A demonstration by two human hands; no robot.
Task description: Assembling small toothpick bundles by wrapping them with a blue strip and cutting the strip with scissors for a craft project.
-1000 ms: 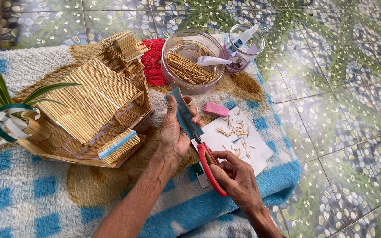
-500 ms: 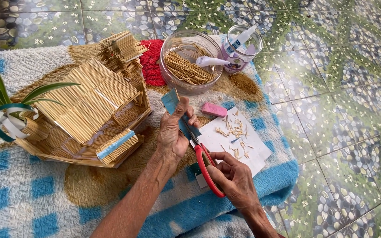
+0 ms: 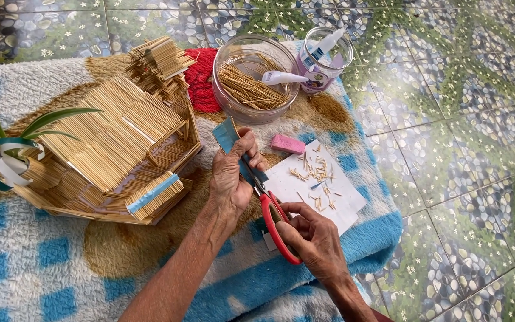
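A blue strip (image 3: 229, 135) is cut beside a stick house (image 3: 114, 143).
It is pinched by the left hand (image 3: 232, 177); red-handled scissors (image 3: 272, 217) (blades on it) are gripped by the right hand (image 3: 314, 238).

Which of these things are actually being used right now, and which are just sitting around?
In use:
left hand holding the blue strip
right hand working the red-handled scissors

Lying about:
stick house
glass bowl of sticks
pink eraser
glue jar
white paper

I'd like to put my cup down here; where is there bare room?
Free: blanket below the stick house, and tiled floor on the right. Crowded: around the glass bowl, jar, white paper and both hands.
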